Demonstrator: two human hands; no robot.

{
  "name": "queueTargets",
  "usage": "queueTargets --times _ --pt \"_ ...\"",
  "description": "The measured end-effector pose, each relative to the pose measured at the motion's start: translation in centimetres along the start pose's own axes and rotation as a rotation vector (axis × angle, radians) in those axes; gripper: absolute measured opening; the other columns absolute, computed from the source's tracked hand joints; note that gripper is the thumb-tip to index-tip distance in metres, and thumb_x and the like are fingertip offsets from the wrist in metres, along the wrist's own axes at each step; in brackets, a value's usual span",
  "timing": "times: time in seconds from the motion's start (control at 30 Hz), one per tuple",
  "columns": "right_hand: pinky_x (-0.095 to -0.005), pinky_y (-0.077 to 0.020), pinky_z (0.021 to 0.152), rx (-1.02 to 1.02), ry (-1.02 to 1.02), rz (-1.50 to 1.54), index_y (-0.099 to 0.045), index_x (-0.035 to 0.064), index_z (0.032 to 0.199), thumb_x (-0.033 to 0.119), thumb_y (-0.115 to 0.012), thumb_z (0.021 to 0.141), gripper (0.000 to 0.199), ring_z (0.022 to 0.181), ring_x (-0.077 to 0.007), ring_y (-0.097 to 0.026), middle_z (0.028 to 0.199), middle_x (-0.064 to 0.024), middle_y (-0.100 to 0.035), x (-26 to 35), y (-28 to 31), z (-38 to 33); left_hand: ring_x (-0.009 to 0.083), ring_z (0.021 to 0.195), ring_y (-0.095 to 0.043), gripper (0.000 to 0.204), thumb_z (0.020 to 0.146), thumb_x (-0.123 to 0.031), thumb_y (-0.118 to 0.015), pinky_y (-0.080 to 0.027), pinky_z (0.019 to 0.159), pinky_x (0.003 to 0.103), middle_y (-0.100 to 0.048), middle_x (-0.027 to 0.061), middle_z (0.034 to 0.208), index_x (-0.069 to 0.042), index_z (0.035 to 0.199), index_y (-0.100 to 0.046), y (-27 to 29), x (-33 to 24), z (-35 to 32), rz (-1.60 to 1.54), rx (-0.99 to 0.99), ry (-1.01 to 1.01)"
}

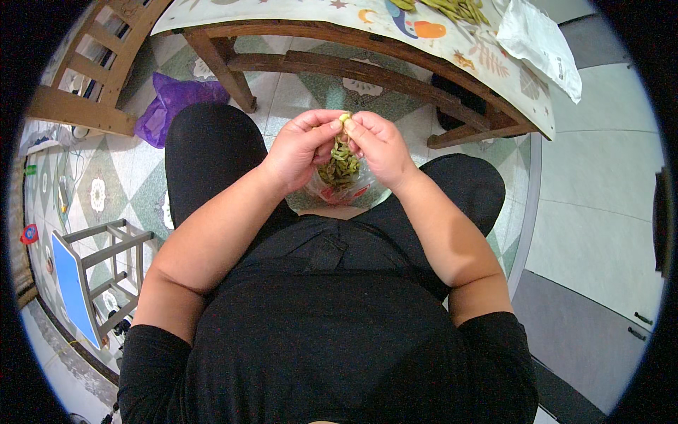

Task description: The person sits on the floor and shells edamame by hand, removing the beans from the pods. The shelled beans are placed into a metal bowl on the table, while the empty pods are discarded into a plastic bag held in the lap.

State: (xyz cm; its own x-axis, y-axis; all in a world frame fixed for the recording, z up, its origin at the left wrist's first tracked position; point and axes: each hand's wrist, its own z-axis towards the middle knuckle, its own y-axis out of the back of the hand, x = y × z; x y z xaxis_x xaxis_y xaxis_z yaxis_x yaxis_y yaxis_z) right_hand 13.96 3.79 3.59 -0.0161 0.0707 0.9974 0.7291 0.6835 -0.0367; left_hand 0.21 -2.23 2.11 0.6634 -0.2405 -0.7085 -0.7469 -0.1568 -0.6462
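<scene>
My left hand and my right hand meet in front of me, above the gap between my knees. Thumbs and fingertips of both pinch a small yellow-green bean pod, mostly covered by the fingers. Just below them a clear plastic bag with red marks holds a heap of green and brownish pods. The hands partly hide the bag and its rim.
Ahead stands a wooden table with a printed cloth; more green pods and a white plastic packet lie on it. A purple bag rests on the tiled floor at left, near a tipped blue-topped stool.
</scene>
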Motion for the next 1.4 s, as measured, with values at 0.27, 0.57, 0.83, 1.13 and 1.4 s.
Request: queueTargets --times 0.27,0.57,0.83,1.13,1.4 --pt "-0.0342 -0.0407 0.053 -0.196 0.238 -0.704 -0.052 0.003 0.064 0.022 -0.056 0.072 0.021 0.059 -0.0285 -0.052 0.065 -0.0139 -0.053 -0.2 -0.2 -0.1 0.006 0.047 -0.033 0.016 0.08 -0.015 -0.05 -0.024 0.041 0.019 -0.04 -0.0039 0.06 -0.005 0.093 -0.053 0.2 -0.3 0.0 -0.007 -0.096 -0.05" --pt "-0.0229 -0.0319 0.045 -0.149 -0.027 -0.665 -0.046 0.0034 0.056 0.018 -0.06 0.075 0.027 0.05 -0.0053 -0.036 0.052 0.0022 -0.043 0.2 1.8 0.1 0.0097 0.053 -0.036 0.017 0.081 -0.025 -0.041 -0.027 0.044 0.021 -0.04 -0.0018 0.062 -0.011 0.07 -0.043 1.3 -0.6 0.5 -0.247 -0.084 0.033" --pt "-0.0198 -0.0371 0.052 -0.252 -0.08 -0.608 -0.05 0.004 0.072 0.003 -0.055 0.071 0.006 0.059 -0.0051 -0.043 0.066 0.0028 -0.047 -0.3 1.8 0.3 0.0105 0.055 -0.04 0.019 0.084 -0.026 -0.044 -0.03 0.046 0.023 -0.046 -0.0002 0.067 -0.01 0.073 -0.046 1.0 -0.5 0.8 -0.192 -0.132 0.069" --pt "-0.0231 -0.0398 0.057 -0.217 0.036 -0.771 -0.055 0.0037 0.082 0.014 -0.049 0.08 0.012 0.061 -0.0085 -0.048 0.065 -0.0019 -0.053 4.2 2.4 1.8 0.0128 0.064 -0.048 0.011 0.081 -0.017 -0.041 -0.038 0.054 0.025 -0.049 0.0016 0.072 -0.009 0.078 -0.047 0.7 -0.4 0.6 -0.229 -0.107 0.136" --pt "-0.0308 -0.0425 0.067 -0.618 0.417 -1.238 -0.059 0.005 0.085 0.024 -0.052 0.077 0.022 0.076 -0.0241 -0.055 0.081 -0.0107 -0.057 10.2 7.0 10.1 0.0061 0.049 -0.034 0.016 0.084 -0.024 -0.043 -0.023 0.038 0.017 -0.038 -0.0037 0.061 -0.01 0.077 -0.046 1.4 -0.1 1.1 -0.237 -0.065 0.217"
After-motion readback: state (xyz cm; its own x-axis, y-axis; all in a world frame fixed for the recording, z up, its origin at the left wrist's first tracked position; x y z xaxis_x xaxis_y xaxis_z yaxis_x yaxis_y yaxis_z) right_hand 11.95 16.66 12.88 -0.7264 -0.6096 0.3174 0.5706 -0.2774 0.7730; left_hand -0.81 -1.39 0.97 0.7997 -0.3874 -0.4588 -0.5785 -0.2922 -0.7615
